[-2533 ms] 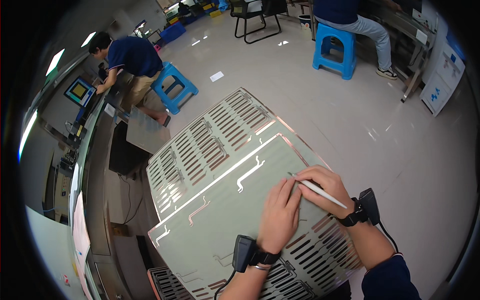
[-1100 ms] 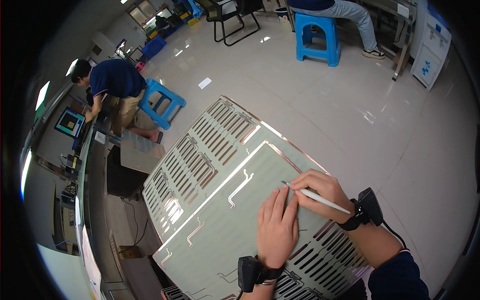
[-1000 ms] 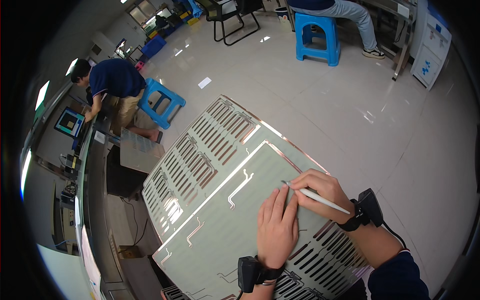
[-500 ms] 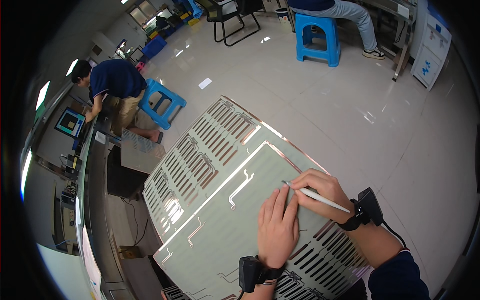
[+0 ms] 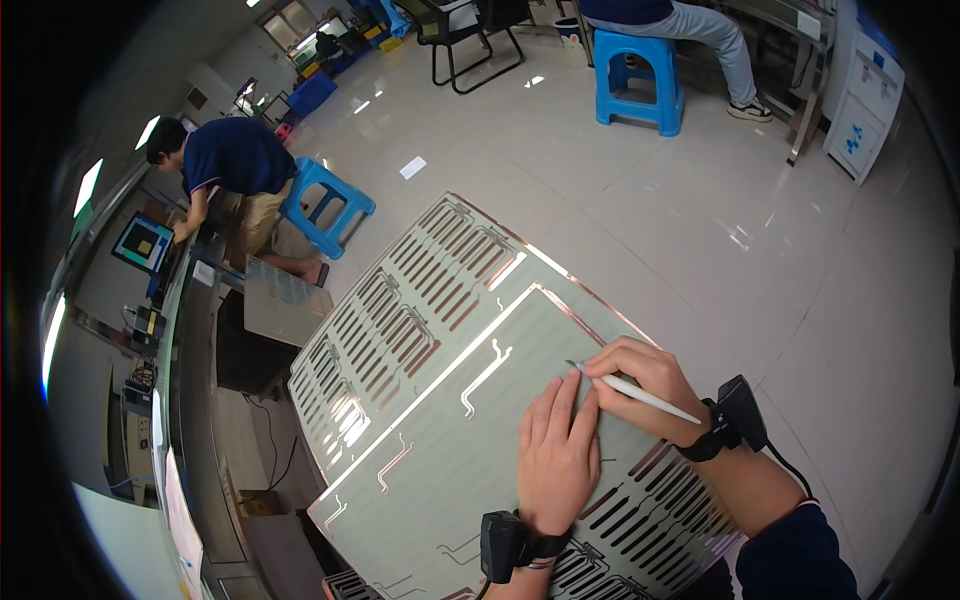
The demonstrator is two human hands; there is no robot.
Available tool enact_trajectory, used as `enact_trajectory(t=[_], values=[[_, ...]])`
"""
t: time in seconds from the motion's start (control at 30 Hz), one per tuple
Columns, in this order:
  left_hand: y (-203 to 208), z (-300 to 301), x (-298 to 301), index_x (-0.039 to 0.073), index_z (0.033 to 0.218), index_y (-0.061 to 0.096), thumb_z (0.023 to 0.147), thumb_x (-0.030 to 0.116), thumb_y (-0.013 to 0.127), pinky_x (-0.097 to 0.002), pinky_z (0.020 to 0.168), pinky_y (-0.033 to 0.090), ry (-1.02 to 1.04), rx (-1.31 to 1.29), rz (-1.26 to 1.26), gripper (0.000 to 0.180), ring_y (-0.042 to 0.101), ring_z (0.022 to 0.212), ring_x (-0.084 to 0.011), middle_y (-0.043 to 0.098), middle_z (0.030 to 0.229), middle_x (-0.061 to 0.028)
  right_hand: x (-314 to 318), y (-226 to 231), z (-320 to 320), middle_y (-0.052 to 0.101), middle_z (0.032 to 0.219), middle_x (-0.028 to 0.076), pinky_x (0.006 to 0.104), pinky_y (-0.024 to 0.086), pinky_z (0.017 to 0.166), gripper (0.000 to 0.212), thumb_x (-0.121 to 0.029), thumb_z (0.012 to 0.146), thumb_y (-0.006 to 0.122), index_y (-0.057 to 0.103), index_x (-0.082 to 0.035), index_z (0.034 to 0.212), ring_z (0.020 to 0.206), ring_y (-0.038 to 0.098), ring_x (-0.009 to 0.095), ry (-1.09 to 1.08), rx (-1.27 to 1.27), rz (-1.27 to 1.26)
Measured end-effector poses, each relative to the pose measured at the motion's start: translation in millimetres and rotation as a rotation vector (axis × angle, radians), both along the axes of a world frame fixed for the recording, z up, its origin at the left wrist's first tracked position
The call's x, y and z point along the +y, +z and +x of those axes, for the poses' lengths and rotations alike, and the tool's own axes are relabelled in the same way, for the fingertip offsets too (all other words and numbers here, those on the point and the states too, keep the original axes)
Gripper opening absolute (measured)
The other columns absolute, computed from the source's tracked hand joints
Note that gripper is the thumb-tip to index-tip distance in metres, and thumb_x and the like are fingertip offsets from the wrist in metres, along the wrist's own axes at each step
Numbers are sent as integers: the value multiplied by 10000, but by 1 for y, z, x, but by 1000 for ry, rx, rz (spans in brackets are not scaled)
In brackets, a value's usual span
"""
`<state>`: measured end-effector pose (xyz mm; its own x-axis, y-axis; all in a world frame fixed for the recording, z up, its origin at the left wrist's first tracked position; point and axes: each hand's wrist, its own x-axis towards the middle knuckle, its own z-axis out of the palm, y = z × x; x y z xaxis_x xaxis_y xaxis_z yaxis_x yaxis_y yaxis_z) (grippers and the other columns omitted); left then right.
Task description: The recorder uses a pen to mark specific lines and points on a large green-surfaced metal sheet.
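- I have the tool (image 5: 652, 400) pinched between thumb and fingers of my right hand (image 5: 648, 368), low down near its dark tip (image 5: 571, 363).
- The tool's long axis runs from ten o'clock at the tip to four o'clock at the butt of the pale handle, which leans back across the palm side toward the wrist.
- What I read everything from is the tip: it pokes out just past my right fingertips at ten o'clock, over the board (image 5: 440, 490). I cannot tell whether it touches the surface or sits just above.
- My left hand (image 5: 557, 470) lies flat on the board with nothing in its grasp, fingers extended toward twelve, their ends just beside the tip. The right is the nearer hand, since it holds the tool.
- From the tip, a bright trace (image 5: 485, 376) lies at nine o'clock, its long axis from one to seven.
- A copper strip (image 5: 570, 312) passes at one o'clock, slanting down toward the right knuckles.
- Dark slots (image 5: 640, 505) fill the board at five o'clock, near the right forearm.
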<state>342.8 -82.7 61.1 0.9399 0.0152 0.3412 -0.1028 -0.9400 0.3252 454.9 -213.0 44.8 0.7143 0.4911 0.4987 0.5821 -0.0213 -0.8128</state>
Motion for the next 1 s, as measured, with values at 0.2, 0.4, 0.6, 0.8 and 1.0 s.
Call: enact_trajectory(t=[0.2, 0.4, 0.6, 0.8, 1.0], values=[[0, 1, 0, 22, 1276, 618, 874, 32, 629, -489, 1067, 413, -7, -6, -4, 402, 512, 1291, -377, 551, 1405, -157, -3, 3, 1, 686, 942, 118, 330, 561, 745, 132, 18, 831, 655, 657, -2, 961, 850, 694, 262, 22, 63, -30], [0, 0, 1, 23, 1272, 620, 883, 33, 625, -484, 1063, 416, 1, -19, 2, 389, 516, 1289, -372, 553, 1402, -158, 3, 2, -3, 689, 944, 122, 333, 562, 752, 134, 16, 825, 660, 665, -4, 957, 855, 696, 261, -25, 10, -18], [0, 0, -1, 21, 1270, 622, 879, 38, 630, -480, 1065, 416, 2, -22, 13, 392, 517, 1289, -366, 557, 1394, -157, 0, -2, 0, 700, 953, 104, 319, 555, 742, 142, 17, 823, 661, 683, -18, 960, 847, 694, 235, -16, 47, -13], [-1, 0, 1, 20, 1272, 619, 868, 33, 630, -479, 1072, 411, -3, -17, -1, 404, 509, 1298, -367, 550, 1398, -162, 2, 1, -1, 700, 958, 103, 312, 549, 746, 140, 7, 831, 657, 690, -16, 965, 840, 691, 228, -9, 66, -27], [-1, 0, 0, 21, 1283, 610, 862, 24, 624, -479, 1076, 407, -4, -10, -8, 421, 500, 1306, -368, 543, 1405, -164, 4, 1, -2, 691, 964, 114, 310, 544, 750, 141, 0, 840, 650, 686, -4, 976, 842, 683, 229, -5, 71, -9]])
